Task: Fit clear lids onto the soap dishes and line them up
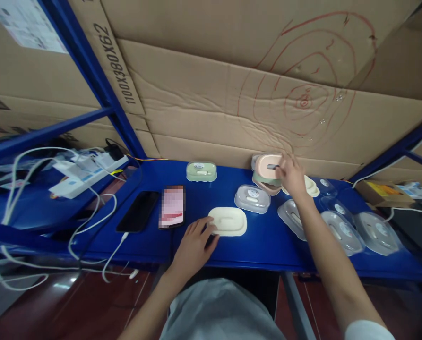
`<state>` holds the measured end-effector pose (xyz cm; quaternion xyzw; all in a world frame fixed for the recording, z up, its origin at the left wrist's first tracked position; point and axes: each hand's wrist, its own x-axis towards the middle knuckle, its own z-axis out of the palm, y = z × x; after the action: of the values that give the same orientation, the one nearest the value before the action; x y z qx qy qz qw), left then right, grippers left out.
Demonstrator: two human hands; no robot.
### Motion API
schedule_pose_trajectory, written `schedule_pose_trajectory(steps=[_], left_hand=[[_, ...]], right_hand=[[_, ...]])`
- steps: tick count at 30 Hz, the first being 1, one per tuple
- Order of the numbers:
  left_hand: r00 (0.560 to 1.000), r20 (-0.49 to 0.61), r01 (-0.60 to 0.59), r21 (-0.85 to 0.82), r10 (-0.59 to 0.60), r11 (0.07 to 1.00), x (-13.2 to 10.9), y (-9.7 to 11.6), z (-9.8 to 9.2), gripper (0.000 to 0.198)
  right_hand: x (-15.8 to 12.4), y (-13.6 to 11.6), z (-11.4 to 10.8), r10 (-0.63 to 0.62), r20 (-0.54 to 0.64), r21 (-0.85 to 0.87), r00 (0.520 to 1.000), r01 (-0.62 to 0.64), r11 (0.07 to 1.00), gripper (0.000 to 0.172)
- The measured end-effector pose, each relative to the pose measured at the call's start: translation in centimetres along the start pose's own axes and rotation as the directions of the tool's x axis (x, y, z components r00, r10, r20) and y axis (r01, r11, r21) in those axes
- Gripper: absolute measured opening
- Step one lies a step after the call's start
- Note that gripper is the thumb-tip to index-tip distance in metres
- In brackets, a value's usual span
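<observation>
A cream oval dish with a raised middle lies flat near the front of the table. My left hand grips its left rim, fingertips on top and thumb at the near edge. Farther back, my right hand pinches the right end of a pink oval piece with a slot in it. Green and brownish-pink pieces lie stacked beneath that one. Another cream piece shows partly behind my right wrist. In front of the stack sits a clear lidded oval case with a round label.
A green case with a clear lid stands at the back left. Several clear lids spread over the right side. Two phones, one dark and one lit, lie left, near cables and a white power strip. Cardboard walls the back.
</observation>
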<state>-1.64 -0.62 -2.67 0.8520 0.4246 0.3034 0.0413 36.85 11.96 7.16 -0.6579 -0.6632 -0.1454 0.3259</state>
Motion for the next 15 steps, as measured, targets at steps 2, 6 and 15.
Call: schedule_pose_trajectory(steps=[2,6,15], left_hand=[[0.999,0.022,-0.038,-0.033,0.038,0.999,-0.1,0.1,-0.3,0.011],[0.996,0.046,-0.075,-0.062,0.077,0.995,-0.4,0.3,-0.8,0.008],[0.996,0.038,-0.083,-0.075,0.086,0.994,-1.0,0.3,-0.6,0.047]], right_hand=[[1.2,0.7,-0.1,0.055,-0.026,0.04,0.998,-0.054,0.998,0.049],[-0.1,-0.5,-2.1,0.04,-0.2,0.097,0.979,-0.021,0.995,0.041],[-14.1,-9.5,-5.4,0.165,0.128,0.434,0.978,-0.205,0.877,0.032]])
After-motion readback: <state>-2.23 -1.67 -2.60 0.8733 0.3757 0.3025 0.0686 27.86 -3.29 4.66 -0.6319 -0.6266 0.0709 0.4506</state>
